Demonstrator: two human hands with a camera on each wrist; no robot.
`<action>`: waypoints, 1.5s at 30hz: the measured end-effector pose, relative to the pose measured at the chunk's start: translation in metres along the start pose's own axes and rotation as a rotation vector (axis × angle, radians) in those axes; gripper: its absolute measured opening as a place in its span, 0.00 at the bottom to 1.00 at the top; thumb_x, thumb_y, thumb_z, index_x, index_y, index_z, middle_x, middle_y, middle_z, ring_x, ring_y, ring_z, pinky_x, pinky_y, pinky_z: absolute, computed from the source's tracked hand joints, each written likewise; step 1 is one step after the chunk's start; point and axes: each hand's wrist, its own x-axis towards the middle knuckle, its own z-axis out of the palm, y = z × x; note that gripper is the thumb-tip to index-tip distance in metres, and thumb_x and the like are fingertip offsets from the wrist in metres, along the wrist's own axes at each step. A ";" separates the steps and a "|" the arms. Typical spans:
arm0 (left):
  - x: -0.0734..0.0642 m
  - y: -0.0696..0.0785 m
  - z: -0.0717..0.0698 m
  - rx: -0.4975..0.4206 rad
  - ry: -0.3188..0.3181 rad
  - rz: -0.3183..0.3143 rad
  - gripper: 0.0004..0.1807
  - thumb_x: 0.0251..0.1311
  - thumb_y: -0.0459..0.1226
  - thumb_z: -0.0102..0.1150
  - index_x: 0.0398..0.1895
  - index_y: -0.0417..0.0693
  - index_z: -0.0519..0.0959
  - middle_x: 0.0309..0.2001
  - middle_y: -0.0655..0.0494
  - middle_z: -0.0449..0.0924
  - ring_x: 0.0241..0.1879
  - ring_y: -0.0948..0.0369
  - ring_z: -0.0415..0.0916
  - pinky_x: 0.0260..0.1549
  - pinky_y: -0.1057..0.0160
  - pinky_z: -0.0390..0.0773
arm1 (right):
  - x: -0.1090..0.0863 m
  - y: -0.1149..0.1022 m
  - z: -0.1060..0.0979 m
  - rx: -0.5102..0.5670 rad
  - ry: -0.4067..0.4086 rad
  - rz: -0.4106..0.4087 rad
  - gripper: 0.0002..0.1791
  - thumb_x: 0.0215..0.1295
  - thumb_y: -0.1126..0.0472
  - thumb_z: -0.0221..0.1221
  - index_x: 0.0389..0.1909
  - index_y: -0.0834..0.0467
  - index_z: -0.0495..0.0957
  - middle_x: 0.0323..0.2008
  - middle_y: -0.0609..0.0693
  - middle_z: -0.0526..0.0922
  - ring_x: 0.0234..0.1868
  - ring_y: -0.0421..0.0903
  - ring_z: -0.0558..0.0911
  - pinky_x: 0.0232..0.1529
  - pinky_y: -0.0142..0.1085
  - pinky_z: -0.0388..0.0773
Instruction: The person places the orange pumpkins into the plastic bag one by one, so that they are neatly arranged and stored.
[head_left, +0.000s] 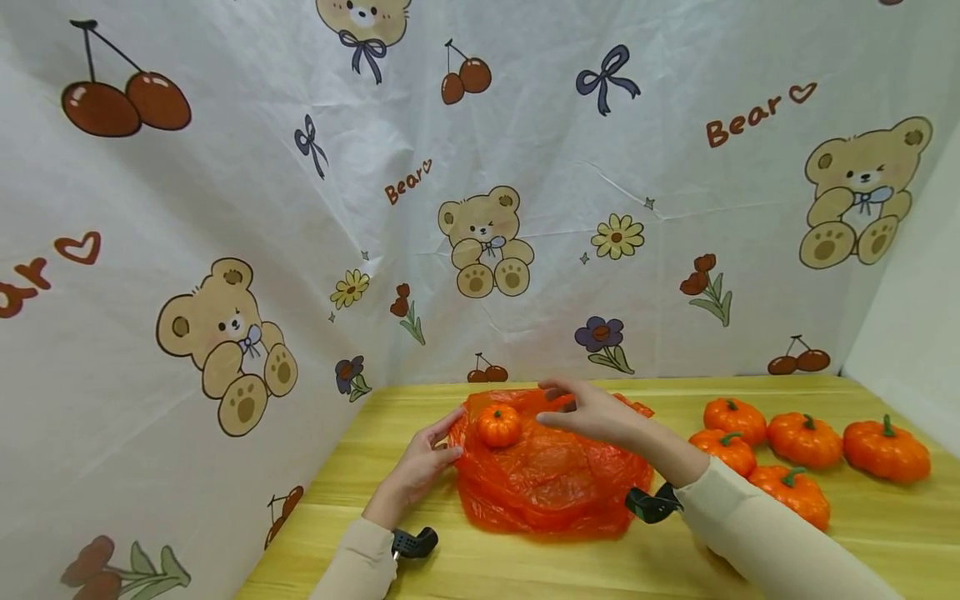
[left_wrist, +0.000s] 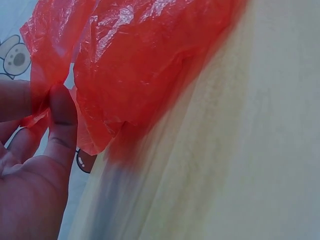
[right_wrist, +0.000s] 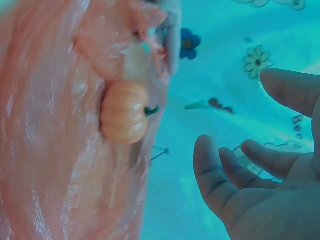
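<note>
A thin, see-through red plastic bag (head_left: 555,479) lies spread on the wooden table, its mouth toward the far side. One small orange pumpkin (head_left: 498,426) with ribbed sides rests on the bag's film near the left end; its green stem shows in the right wrist view. At the bag's left edge, my left hand (head_left: 423,460) pinches the plastic (left_wrist: 135,65) between thumb and fingers. My right hand (head_left: 596,414) hovers over the bag's far right part, fingers apart and loosely bent, holding nothing. In the right wrist view that hand (right_wrist: 265,185) is apart from the pumpkin (right_wrist: 125,112).
Several larger orange pumpkins (head_left: 805,439) with green stems stand in a group at the right of the table (head_left: 525,571), beside my right forearm. A white sheet (head_left: 547,250) printed with bears, flowers and cherries hangs behind and on the left.
</note>
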 end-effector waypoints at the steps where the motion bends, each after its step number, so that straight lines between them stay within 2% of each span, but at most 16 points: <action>1: 0.000 0.000 0.000 -0.004 0.003 0.000 0.42 0.67 0.20 0.53 0.82 0.49 0.56 0.83 0.47 0.49 0.72 0.44 0.66 0.51 0.66 0.84 | -0.005 -0.002 -0.003 0.002 -0.006 -0.013 0.37 0.67 0.42 0.65 0.73 0.49 0.69 0.67 0.55 0.76 0.64 0.58 0.78 0.60 0.55 0.80; 10: 0.002 0.003 0.001 -0.001 0.007 -0.008 0.41 0.67 0.22 0.55 0.82 0.49 0.56 0.83 0.46 0.49 0.71 0.44 0.66 0.50 0.66 0.84 | -0.055 -0.007 -0.027 0.108 -0.062 -0.133 0.34 0.72 0.49 0.62 0.75 0.55 0.66 0.68 0.60 0.74 0.64 0.59 0.77 0.58 0.48 0.81; 18: 0.000 0.000 -0.002 -0.004 0.017 -0.008 0.42 0.66 0.21 0.54 0.82 0.50 0.57 0.83 0.47 0.50 0.70 0.46 0.67 0.49 0.66 0.84 | -0.085 0.002 -0.049 0.131 -0.071 -0.090 0.33 0.72 0.50 0.63 0.73 0.57 0.67 0.67 0.60 0.74 0.64 0.58 0.77 0.55 0.39 0.81; 25: -0.001 0.003 -0.001 -0.009 0.013 -0.022 0.43 0.66 0.22 0.55 0.83 0.49 0.55 0.83 0.47 0.49 0.72 0.43 0.66 0.51 0.64 0.84 | -0.103 0.013 -0.062 0.076 -0.050 -0.062 0.32 0.71 0.50 0.63 0.72 0.54 0.69 0.66 0.58 0.75 0.61 0.54 0.78 0.53 0.41 0.80; 30: 0.000 0.001 0.000 -0.006 0.008 -0.024 0.43 0.66 0.22 0.56 0.83 0.50 0.55 0.83 0.46 0.49 0.73 0.42 0.64 0.52 0.65 0.84 | -0.114 0.020 -0.069 0.056 -0.043 -0.041 0.31 0.72 0.50 0.62 0.72 0.54 0.70 0.66 0.58 0.75 0.60 0.54 0.78 0.49 0.35 0.83; 35: -0.001 0.000 0.000 0.001 0.002 -0.011 0.43 0.66 0.21 0.56 0.83 0.48 0.55 0.83 0.45 0.48 0.72 0.44 0.65 0.51 0.65 0.84 | -0.124 0.030 -0.078 0.038 -0.030 -0.030 0.28 0.73 0.51 0.61 0.70 0.54 0.71 0.65 0.58 0.76 0.60 0.55 0.78 0.47 0.34 0.82; 37: -0.001 0.000 0.000 0.002 0.002 -0.010 0.43 0.66 0.21 0.56 0.82 0.48 0.55 0.83 0.45 0.48 0.72 0.44 0.65 0.51 0.66 0.84 | -0.127 0.036 -0.081 0.031 -0.034 -0.042 0.27 0.74 0.52 0.60 0.70 0.54 0.71 0.65 0.59 0.75 0.59 0.52 0.79 0.47 0.34 0.83; 43: 0.000 0.001 0.000 -0.001 0.015 -0.021 0.42 0.67 0.22 0.56 0.82 0.51 0.57 0.83 0.46 0.50 0.68 0.48 0.70 0.49 0.66 0.84 | -0.139 0.060 -0.093 0.009 -0.017 -0.043 0.28 0.76 0.54 0.58 0.74 0.53 0.67 0.67 0.58 0.74 0.55 0.32 0.78 0.47 0.32 0.82; 45: 0.000 0.001 0.000 -0.001 0.011 -0.017 0.42 0.67 0.22 0.55 0.82 0.50 0.57 0.83 0.46 0.50 0.67 0.48 0.70 0.48 0.66 0.84 | -0.143 0.067 -0.098 0.000 -0.006 -0.039 0.29 0.76 0.56 0.58 0.75 0.52 0.66 0.67 0.57 0.74 0.55 0.30 0.78 0.47 0.31 0.81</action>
